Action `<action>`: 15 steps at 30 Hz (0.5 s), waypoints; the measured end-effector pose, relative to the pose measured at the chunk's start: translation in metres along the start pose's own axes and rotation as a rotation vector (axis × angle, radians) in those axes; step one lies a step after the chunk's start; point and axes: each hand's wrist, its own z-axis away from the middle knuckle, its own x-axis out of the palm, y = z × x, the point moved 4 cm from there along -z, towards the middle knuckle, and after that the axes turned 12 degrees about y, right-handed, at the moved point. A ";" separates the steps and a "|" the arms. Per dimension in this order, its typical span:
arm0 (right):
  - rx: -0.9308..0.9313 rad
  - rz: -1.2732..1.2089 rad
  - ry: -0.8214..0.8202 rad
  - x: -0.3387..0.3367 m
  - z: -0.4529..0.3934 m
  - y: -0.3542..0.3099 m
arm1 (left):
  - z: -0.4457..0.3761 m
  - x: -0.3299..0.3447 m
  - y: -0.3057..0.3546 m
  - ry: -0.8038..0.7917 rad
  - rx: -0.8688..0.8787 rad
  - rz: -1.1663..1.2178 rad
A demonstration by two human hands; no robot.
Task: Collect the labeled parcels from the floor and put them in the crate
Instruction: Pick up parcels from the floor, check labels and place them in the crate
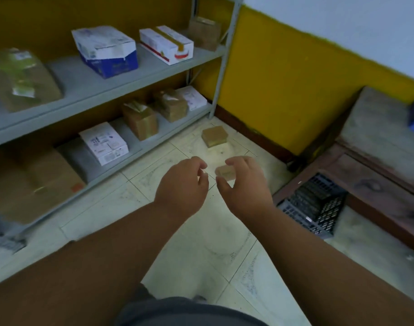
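Observation:
My right hand is stretched out over the tiled floor, and a small brown parcel sits between its thumb and curled fingers, which appear to pinch it. My left hand hovers beside it, fingers loosely curled and holding nothing. A second brown parcel lies on the floor farther ahead, near the shelf post. The dark plastic crate stands on the floor to the right, partly under a wooden bench.
A grey metal shelf unit on the left holds several cardboard and white boxes. A wooden bench fills the right side against the yellow wall. Floor tiles run between shelf and crate.

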 end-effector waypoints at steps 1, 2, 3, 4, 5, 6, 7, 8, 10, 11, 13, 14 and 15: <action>0.004 -0.009 0.006 0.002 -0.012 0.006 | -0.010 0.007 0.003 -0.013 0.006 0.002; 0.010 -0.019 0.013 0.006 -0.026 0.010 | -0.022 0.013 0.004 -0.024 0.015 0.000; 0.019 -0.026 0.021 0.012 -0.039 0.014 | -0.034 0.020 0.004 -0.035 0.022 -0.001; 0.033 -0.039 0.028 0.020 -0.052 0.017 | -0.047 0.028 0.002 -0.044 0.022 0.001; 0.052 -0.059 0.032 0.029 -0.066 0.020 | -0.061 0.036 -0.001 -0.049 0.020 0.004; 0.073 -0.079 0.035 0.038 -0.080 0.022 | -0.075 0.045 -0.005 -0.054 0.020 0.005; 0.086 -0.092 0.037 0.048 -0.094 0.024 | -0.089 0.055 -0.009 -0.062 0.026 0.002; 0.095 -0.098 0.038 0.057 -0.110 0.026 | -0.105 0.066 -0.013 -0.074 0.036 0.002; 0.119 -0.094 0.038 0.071 -0.144 0.028 | -0.141 0.088 -0.021 -0.109 0.052 0.018; 0.130 -0.088 0.040 0.075 -0.163 0.031 | -0.163 0.098 -0.023 -0.127 0.061 0.029; 0.149 -0.066 0.041 0.080 -0.202 0.036 | -0.210 0.119 -0.028 -0.147 0.079 0.042; 0.162 -0.057 0.045 0.081 -0.222 0.040 | -0.234 0.129 -0.030 -0.153 0.087 0.047; 0.182 -0.050 0.053 0.082 -0.241 0.046 | -0.257 0.139 -0.032 -0.162 0.094 0.049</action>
